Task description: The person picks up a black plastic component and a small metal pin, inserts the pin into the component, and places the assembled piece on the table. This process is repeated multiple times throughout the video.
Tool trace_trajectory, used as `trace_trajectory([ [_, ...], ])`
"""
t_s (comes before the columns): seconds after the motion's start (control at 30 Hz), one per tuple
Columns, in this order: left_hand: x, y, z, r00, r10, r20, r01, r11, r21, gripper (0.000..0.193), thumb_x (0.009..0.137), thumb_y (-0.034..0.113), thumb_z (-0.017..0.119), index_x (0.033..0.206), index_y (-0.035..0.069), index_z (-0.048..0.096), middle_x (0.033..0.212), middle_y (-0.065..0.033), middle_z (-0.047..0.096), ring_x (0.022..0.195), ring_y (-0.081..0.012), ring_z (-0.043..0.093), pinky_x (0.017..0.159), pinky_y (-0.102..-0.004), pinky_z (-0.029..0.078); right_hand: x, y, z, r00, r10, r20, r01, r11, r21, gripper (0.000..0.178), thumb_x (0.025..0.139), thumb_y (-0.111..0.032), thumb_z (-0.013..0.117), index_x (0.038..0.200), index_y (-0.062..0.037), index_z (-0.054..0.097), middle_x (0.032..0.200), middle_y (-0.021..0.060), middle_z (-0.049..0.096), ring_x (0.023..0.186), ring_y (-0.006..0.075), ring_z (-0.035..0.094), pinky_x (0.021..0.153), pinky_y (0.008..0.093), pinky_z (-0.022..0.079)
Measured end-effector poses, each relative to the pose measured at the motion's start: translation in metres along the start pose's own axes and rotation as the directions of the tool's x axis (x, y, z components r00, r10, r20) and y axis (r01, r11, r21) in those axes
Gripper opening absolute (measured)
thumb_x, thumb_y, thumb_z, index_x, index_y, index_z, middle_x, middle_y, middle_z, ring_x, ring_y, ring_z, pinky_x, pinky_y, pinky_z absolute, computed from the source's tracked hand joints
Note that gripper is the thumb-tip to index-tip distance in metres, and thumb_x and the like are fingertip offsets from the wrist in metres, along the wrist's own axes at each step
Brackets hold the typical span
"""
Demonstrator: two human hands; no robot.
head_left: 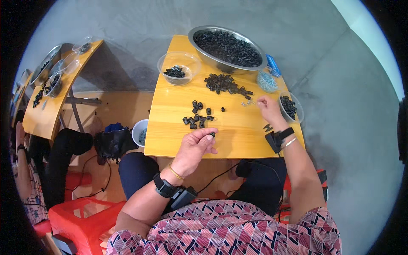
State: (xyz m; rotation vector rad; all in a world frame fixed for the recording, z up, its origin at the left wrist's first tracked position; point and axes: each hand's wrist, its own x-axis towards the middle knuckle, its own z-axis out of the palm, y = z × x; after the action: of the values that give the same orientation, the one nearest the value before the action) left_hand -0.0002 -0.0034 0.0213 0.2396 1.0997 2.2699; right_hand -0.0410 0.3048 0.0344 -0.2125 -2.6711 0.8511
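Over the table's front edge, my left hand [196, 148] pinches a small black barrel-shaped part [213, 134] between thumb and fingertips. Just behind it lies a loose group of similar black barrels [196, 118]; one single barrel [223, 109] stands apart. My right hand [269, 110] is closed with its fingertips together, beside a few tiny silvery pieces [248, 103]. Whatever it holds is too small to make out. A larger heap of dark parts [225, 83] spreads farther back. To the right of my right hand is a clear bowl of black pieces [289, 107].
A wide metal basin [199, 50] of black pieces stands at the back of the yellow table [170, 136]. Nearby are a clear tub [165, 63], a container of bluish-silver bits [267, 81] and a blue packet [273, 65]. A white bucket [137, 131], a red stool [85, 221] and another person's table [57, 102] are left.
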Motion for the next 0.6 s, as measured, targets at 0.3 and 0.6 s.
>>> trace_trajectory([
  [0.3, -0.001, 0.002, 0.001, 0.985, 0.168, -0.041, -0.158, 0.970, 0.182, 0.014, 0.083, 0.004, 0.049, 0.095, -0.002, 0.054, 0.074, -0.0009, 0.053, 0.061, -0.0063, 0.049, 0.055, -0.0201, 0.046, 0.028, 0.010, 0.014, 0.983, -0.038, 0.182, 0.082, 0.968, -0.238, 0.014, 0.072, -0.009, 0.058, 0.083, -0.0015, 0.054, 0.067, 0.0062, 0.055, 0.064, 0.0135, 0.051, 0.060, 0.0265, 0.042],
  [0.6, -0.001, 0.004, 0.002, 0.987, 0.158, 0.005, -0.158, 0.986, 0.057, 0.014, 0.083, 0.007, 0.050, 0.095, -0.001, 0.055, 0.080, -0.0030, 0.055, 0.061, -0.0076, 0.051, 0.060, -0.0224, 0.049, 0.001, -0.019, 0.003, 0.990, 0.000, 0.140, -0.008, 0.998, 0.054, 0.009, 0.073, -0.007, 0.053, 0.077, 0.0001, 0.053, 0.068, 0.0132, 0.057, 0.065, 0.0232, 0.056, 0.060, 0.0319, 0.044],
])
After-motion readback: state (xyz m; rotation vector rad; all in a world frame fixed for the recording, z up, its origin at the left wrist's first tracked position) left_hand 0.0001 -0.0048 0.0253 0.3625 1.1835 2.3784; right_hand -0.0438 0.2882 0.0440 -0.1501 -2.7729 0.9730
